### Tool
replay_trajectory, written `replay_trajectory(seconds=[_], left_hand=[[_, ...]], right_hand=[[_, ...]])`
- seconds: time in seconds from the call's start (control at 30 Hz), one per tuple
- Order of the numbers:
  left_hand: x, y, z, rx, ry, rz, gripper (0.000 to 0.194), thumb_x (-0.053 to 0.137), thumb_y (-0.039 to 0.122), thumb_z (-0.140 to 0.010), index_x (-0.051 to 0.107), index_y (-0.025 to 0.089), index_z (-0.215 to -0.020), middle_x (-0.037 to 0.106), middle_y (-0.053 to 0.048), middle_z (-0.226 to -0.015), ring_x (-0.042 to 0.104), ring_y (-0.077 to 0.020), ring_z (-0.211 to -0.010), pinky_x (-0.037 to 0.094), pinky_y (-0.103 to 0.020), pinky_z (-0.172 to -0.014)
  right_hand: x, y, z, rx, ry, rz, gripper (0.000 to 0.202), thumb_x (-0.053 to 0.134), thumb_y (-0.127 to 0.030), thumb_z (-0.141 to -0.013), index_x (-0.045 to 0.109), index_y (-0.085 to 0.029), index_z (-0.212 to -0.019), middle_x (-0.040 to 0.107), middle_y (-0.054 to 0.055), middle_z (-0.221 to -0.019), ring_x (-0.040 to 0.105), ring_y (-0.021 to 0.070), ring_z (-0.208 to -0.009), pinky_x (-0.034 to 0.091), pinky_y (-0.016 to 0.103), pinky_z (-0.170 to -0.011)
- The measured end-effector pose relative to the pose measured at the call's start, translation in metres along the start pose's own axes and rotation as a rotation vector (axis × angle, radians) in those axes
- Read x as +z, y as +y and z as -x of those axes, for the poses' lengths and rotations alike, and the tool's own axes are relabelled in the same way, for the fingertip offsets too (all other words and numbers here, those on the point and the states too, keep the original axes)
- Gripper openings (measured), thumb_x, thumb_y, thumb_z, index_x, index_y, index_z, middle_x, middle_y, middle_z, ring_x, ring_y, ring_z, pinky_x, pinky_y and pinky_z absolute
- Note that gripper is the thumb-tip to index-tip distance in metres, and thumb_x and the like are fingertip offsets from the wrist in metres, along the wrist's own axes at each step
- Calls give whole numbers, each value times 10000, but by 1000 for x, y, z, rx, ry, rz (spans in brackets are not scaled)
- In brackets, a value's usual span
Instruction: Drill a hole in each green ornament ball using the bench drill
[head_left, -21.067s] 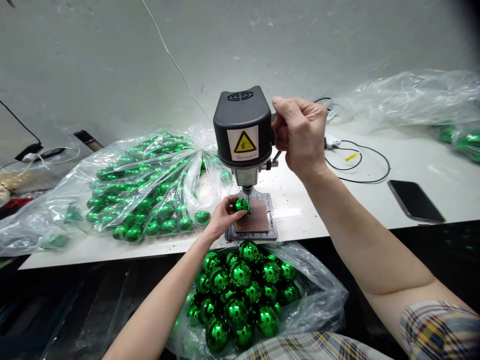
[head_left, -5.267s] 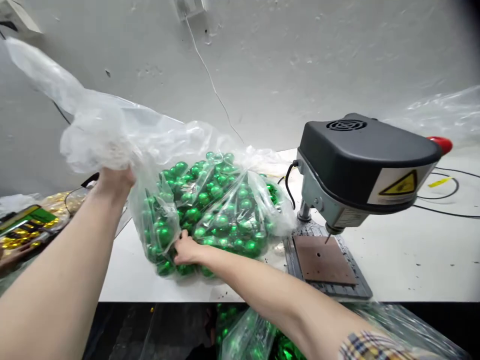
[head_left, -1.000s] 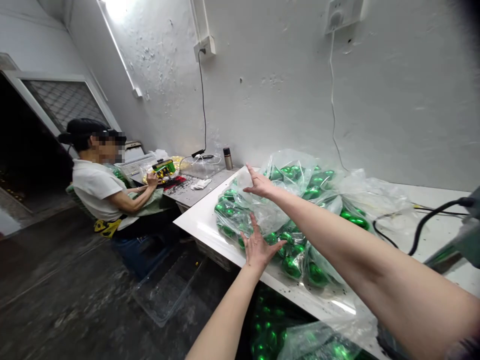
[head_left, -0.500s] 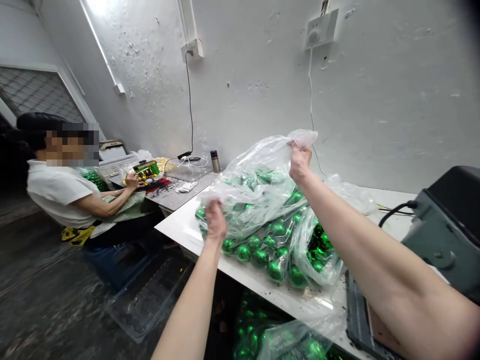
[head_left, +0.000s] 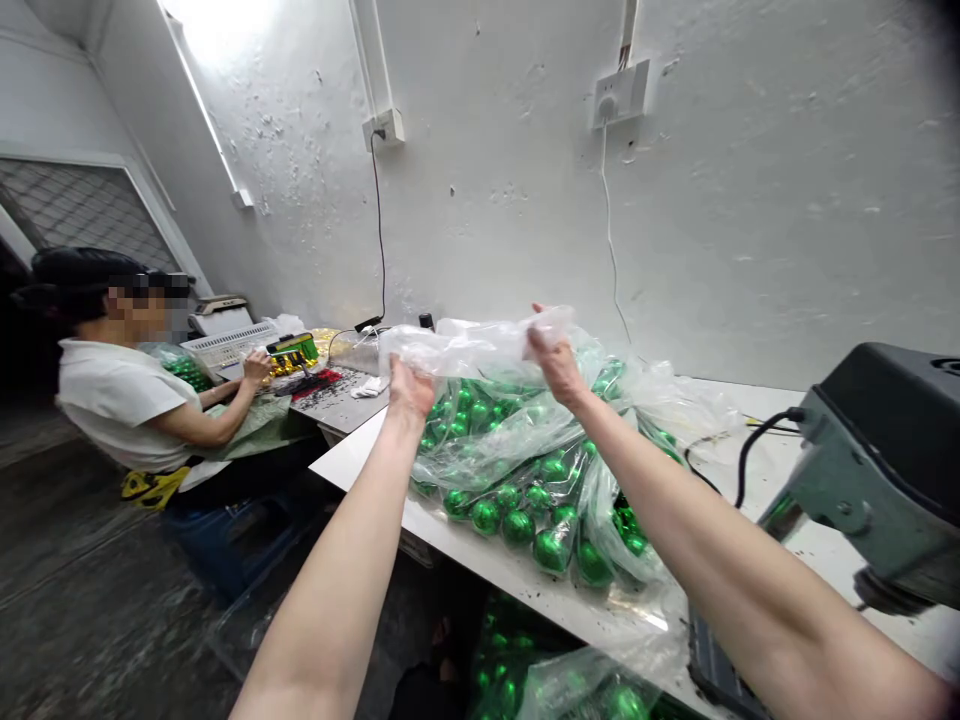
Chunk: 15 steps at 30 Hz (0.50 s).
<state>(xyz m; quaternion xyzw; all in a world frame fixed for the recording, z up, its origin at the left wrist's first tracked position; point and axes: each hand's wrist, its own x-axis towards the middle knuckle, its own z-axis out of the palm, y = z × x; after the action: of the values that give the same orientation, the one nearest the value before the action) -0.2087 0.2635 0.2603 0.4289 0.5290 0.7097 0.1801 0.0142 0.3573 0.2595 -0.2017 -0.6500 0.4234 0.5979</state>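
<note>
A clear plastic bag (head_left: 480, 355) of shiny green balls (head_left: 517, 525) lies on the white table (head_left: 352, 455). Its upper edge is stretched between my two hands. My left hand (head_left: 411, 388) grips the left end of that edge, fingers partly hidden by the film. On the right, my right hand (head_left: 553, 358) is closed on the other end, above the balls. Another bag opening with green pieces inside sits beside my right forearm.
At the right stands a green-grey machine (head_left: 862, 450) with a black top. A person (head_left: 127, 390) sits at a grey table (head_left: 341, 405) on the left. More bagged green balls (head_left: 592, 690) are below the front edge. A bottle top shows behind the bag.
My left hand has moved up and slightly left, and my right hand left and down. The bag's edge is now pulled across between them, with more green balls showing beneath. The view has shifted slightly.
</note>
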Motion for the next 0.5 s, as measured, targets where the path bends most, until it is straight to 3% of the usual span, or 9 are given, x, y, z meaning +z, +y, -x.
replay_trajectory(seconds=[0.1, 0.2, 0.27, 0.37, 0.43, 0.5], left_hand=[[38, 4, 5, -216, -78, 387, 679, 261, 640, -969, 591, 103, -1222, 719, -144, -1107, 638, -305, -1184, 522, -496, -1027], [53, 10, 21, -183, -195, 390, 634, 444, 635, -900, 608, 103, -1204, 698, -154, -1169, 596, -337, -1251, 488, -502, -1068], [49, 10, 37, -28, -212, 149, 673, 573, 625, -832, 564, 132, -1291, 612, -161, -1344, 459, -355, -1396, 394, -519, -1148], [40, -2, 66, 236, -178, -497, 1056, 796, 620, -631, 371, 181, -1493, 275, -175, -1623, 40, -416, -1546, 121, -605, -1228], [43, -20, 83, 280, -232, -816, 1343, 878, 612, -495, 202, 183, -1573, 69, -195, -1674, -143, -465, -1517, -9, -677, -1194], [55, -41, 93, 207, -291, -874, 1451, 883, 605, -489, 53, 172, -1597, -14, -221, -1671, -137, -499, -1505, -10, -713, -1170]], right_hand=[[25, -9, 20, -5, -255, 102, 640, 809, -450, -670, 647, -187, -1231, 717, 42, -1011, 658, 186, -928, 504, 311, -919], [38, -5, 26, 64, -274, 211, 441, 854, -329, -621, 729, -205, -1025, 735, 35, -890, 671, 227, -915, 491, 337, -915], [37, 2, 25, 137, -157, 260, 217, 783, -333, -720, 724, -178, -861, 729, 60, -851, 668, 254, -948, 479, 350, -915], [33, 13, 19, 271, 62, 255, 291, 605, -410, -901, 685, -141, -824, 715, 76, -846, 678, 234, -926, 506, 348, -851], [34, 16, 16, 354, 165, 203, 363, 530, -459, -964, 669, -124, -960, 710, 68, -919, 682, 182, -877, 540, 343, -807], [43, 14, 17, 418, 204, 143, 395, 528, -484, -973, 634, -125, -1101, 697, 68, -1009, 680, 149, -859, 569, 340, -789]])
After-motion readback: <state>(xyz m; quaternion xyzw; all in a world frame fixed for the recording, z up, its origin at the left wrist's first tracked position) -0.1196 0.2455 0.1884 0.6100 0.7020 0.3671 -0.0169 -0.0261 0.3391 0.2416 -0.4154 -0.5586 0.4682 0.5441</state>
